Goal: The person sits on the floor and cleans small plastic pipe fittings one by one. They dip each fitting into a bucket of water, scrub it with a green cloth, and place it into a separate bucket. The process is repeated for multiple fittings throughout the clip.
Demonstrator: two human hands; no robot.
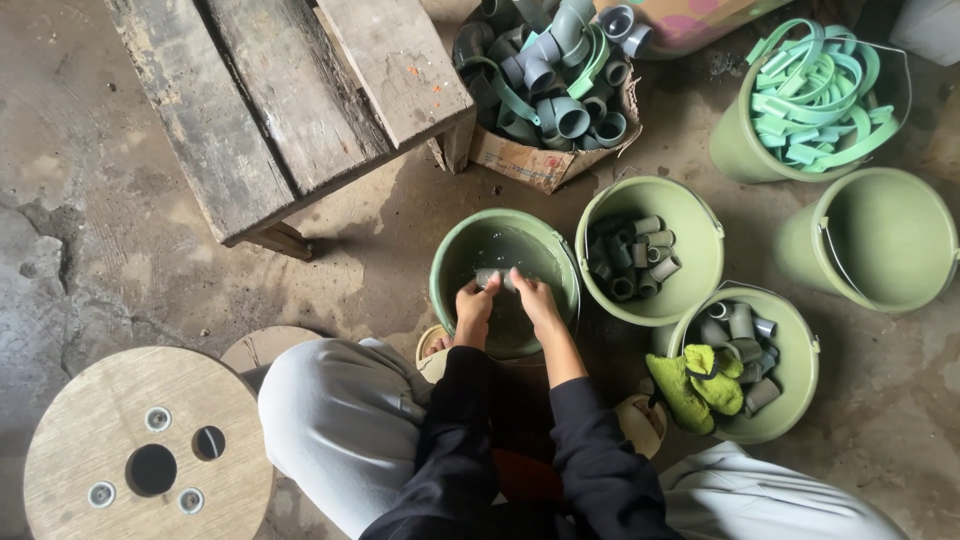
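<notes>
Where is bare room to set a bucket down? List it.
Bare floor left of the wooden bench. The bench top is bare too. Crowded at right: four green buckets and a fittings box ring the water bucket.

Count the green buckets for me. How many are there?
5. One under the hands, one beside it with pipe bits, one with a cloth, one full of green strips, one at the right. None looks hidden.

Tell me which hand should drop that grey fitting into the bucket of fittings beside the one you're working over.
Right, probably. Both hands hold the grey pipe fitting over the green bucket, but the right hand is on the side next to the bucket of grey fittings. The left hand would have to cross over.
</notes>
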